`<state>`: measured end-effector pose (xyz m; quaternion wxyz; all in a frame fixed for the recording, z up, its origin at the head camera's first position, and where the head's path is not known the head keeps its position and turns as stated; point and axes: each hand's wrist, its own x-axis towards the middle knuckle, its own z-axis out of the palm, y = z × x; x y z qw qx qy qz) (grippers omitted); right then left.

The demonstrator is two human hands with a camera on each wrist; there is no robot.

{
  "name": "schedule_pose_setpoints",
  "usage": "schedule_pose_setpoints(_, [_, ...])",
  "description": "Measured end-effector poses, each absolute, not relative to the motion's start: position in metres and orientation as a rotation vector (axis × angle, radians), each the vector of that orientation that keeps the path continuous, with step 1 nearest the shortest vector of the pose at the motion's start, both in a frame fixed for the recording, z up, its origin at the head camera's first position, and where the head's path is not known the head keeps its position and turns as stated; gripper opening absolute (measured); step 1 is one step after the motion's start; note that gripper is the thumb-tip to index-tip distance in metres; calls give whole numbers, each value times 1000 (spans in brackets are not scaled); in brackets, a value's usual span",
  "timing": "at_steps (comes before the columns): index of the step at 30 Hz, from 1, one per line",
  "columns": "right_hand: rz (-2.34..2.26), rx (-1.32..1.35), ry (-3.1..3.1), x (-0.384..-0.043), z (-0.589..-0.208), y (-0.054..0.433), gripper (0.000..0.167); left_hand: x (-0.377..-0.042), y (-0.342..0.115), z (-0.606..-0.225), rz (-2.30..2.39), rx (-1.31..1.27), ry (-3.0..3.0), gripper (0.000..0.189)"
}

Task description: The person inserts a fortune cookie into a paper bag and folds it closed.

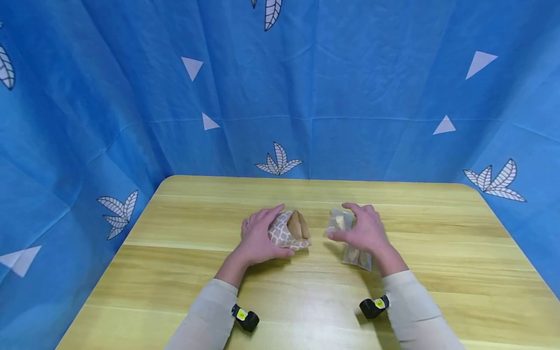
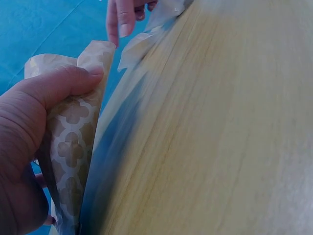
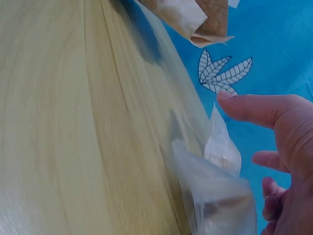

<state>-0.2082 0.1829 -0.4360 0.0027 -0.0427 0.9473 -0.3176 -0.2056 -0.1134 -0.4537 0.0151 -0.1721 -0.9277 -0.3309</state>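
Note:
My left hand [image 1: 258, 238] holds a small brown paper bag [image 1: 282, 233] with a white lattice pattern, its thumb along the near side and its fingers round the far side. The bag lies on its side, its open mouth turned right. In the left wrist view the thumb presses the patterned paper [image 2: 73, 147]. Right of the bag, two small translucent packets lie on the table: a far packet [image 1: 339, 219] with something pale inside and a near packet [image 1: 358, 257]. Over them my right hand [image 1: 365, 231] is spread, thumb and fingers apart, with nothing between them in the right wrist view.
Both hands work on a light wood-grain table [image 1: 306, 301] with rounded far corners. Behind and beside it hangs a blue curtain [image 1: 350, 87] with white leaves and triangles. A small black device [image 1: 246, 318] is strapped to each wrist.

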Motion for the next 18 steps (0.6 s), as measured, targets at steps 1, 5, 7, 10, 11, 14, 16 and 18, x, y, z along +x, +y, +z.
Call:
schedule_pose_setpoints(1, [-980,-122,2955,-209,-437,184,97,-206,-113,-454,-1034,-535,-2889,118])
schedule_pose_setpoints(5, [-903,-89,2921,-211,-439,188,107,-206,-114,-456,-1043,-529,-2899,119])
schedule_pose_setpoints(7, [-873,-84,2914,-211,-440,189,110,-206,-114,-457,-1047,-532,-2899,118])
schedule_pose_setpoints(10, [-826,-87,2905,-212,-441,191,113,-206,-114,-458,-1041,-541,-2905,118])
schedule_pose_setpoints(11, [-814,-86,2903,-212,-442,192,113,-206,-114,-458,-1037,-544,-2908,117])
schedule_pose_setpoints(14, [-788,-78,2894,-212,-444,195,112,-206,-114,-458,-1029,-550,-2920,117])
schedule_pose_setpoints(16, [-790,-71,2890,-213,-445,196,110,-207,-113,-458,-1031,-551,-2923,116])
schedule_pose_setpoints(18, [-800,-71,2885,-213,-446,197,110,-207,-113,-458,-1035,-551,-2923,115])
